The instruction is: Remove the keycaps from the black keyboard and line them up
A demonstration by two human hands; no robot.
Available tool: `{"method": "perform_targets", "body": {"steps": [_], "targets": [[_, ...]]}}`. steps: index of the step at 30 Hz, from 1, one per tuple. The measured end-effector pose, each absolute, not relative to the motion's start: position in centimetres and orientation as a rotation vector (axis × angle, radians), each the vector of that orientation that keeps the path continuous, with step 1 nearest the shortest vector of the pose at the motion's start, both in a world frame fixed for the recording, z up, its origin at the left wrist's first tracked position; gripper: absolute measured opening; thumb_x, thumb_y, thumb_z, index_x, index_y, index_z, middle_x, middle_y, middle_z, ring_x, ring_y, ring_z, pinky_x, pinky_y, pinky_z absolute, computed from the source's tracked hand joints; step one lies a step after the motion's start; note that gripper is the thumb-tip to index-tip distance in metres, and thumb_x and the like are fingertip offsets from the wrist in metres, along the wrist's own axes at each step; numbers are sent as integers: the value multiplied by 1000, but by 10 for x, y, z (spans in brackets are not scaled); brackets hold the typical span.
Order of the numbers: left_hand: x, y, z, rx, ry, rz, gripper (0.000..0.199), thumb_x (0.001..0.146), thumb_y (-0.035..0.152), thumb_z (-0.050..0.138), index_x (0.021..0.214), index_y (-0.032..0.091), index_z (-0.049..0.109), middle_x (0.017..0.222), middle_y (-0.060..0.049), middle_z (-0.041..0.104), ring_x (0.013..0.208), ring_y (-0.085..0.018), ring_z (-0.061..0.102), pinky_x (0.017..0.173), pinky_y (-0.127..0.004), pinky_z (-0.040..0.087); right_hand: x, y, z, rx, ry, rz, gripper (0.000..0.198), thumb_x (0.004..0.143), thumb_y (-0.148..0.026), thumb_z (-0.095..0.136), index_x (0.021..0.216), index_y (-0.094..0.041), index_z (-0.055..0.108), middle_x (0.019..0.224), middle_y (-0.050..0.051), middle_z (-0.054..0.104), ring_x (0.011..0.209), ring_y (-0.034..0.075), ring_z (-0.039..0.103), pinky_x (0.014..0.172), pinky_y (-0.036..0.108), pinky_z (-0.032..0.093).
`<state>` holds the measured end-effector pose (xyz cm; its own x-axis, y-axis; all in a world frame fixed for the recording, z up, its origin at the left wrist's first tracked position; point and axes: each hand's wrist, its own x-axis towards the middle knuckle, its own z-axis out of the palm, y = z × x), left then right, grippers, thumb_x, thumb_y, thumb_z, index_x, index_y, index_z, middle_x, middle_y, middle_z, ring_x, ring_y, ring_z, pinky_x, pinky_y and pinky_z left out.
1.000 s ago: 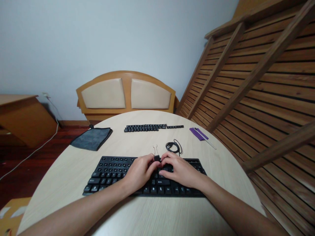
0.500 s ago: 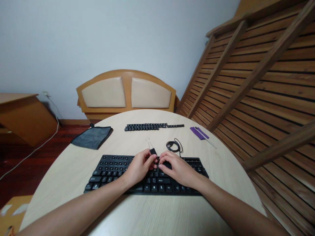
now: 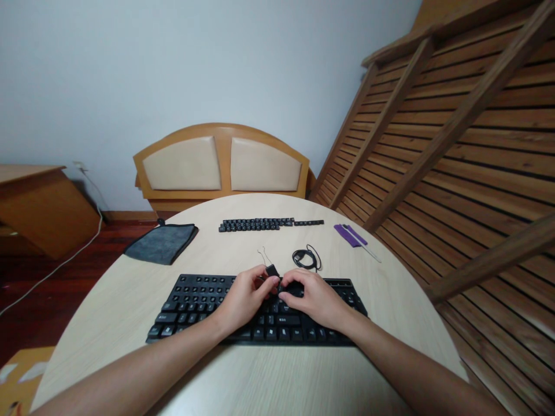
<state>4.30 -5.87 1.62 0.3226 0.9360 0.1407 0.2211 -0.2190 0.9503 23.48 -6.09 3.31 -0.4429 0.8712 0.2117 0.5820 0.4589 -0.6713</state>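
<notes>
My left hand pinches the wire-pronged black tool over the keyboard, between the surface's side edges; right hand curled alongside, can't tell if holding; loose keycaps near far edge.

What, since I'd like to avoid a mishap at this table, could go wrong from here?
The wire tool in the left hand might slip and scrape the keyboard beneath. The coiled cable, lying just beyond the right hand, could get snagged if that hand moved forward. The loose keycaps, set out in close rows, could lose their order if bumped.
</notes>
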Motion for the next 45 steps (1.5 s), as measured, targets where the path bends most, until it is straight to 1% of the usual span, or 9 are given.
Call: {"method": "perform_targets", "body": {"steps": [4,9,15,21,26,31,38,42,45], "targets": [[44,-58,16,1611,1094,996,28,91,42,54,84,15,59,77,-5,69,72,-18,65,65,-29,50,236,-60,33,-1272,-2033,844,14,81,-27,66,92,-19,68,93,3,71,88,20,65,83,34,47],[45,-59,17,1528,1008,1013,28,91,42,54,89,15,58,82,-6,71,77,-19,68,68,-30,52,239,-56,31,-1139,-1931,1025,14,82,-25,65,93,-17,66,91,3,70,91,18,65,85,32,49],[44,-58,14,1543,1020,1032,28,91,43,55,88,15,58,79,-6,71,76,-19,68,68,-30,52,238,-58,32,-1103,-1920,970,19,80,-23,67,98,-18,66,93,3,70,90,18,64,85,32,49],[44,-59,15,1530,1009,1037,30,90,45,55,89,15,58,81,-5,71,77,-19,68,68,-29,52,236,-58,32,-1123,-1875,996,19,84,-26,63,101,-18,68,92,3,73,86,18,67,81,32,52],[44,-56,15,1376,955,1018,34,87,48,57,91,15,55,88,-7,72,78,-18,70,65,-27,52,236,-61,35,-1094,-1931,895,22,87,-26,59,107,-20,67,96,3,73,88,18,68,81,32,53],[43,-55,16,1394,965,1038,34,87,49,58,90,15,55,86,-7,72,78,-18,70,66,-28,52,238,-62,38,-1038,-2022,749,18,86,-26,62,103,-22,67,99,2,73,92,18,68,85,33,52],[43,-59,14,1465,961,1080,30,91,45,55,91,15,58,89,-6,71,78,-18,70,67,-29,54,236,-62,34,-1087,-1975,791,16,91,-30,58,102,-20,63,94,4,71,88,17,67,80,32,53],[44,-60,16,1504,971,1039,33,91,45,55,91,13,65,88,-7,72,80,-19,69,68,-28,53,232,-63,28,-1095,-1873,811,17,92,-31,56,103,-19,60,102,6,68,95,18,66,87,34,53],[44,-60,19,1496,955,1019,36,90,47,56,92,13,68,92,-9,72,83,-20,69,68,-28,53,231,-62,26,-1082,-1808,906,19,94,-33,52,106,-20,57,108,7,65,98,18,65,89,34,53]]}}
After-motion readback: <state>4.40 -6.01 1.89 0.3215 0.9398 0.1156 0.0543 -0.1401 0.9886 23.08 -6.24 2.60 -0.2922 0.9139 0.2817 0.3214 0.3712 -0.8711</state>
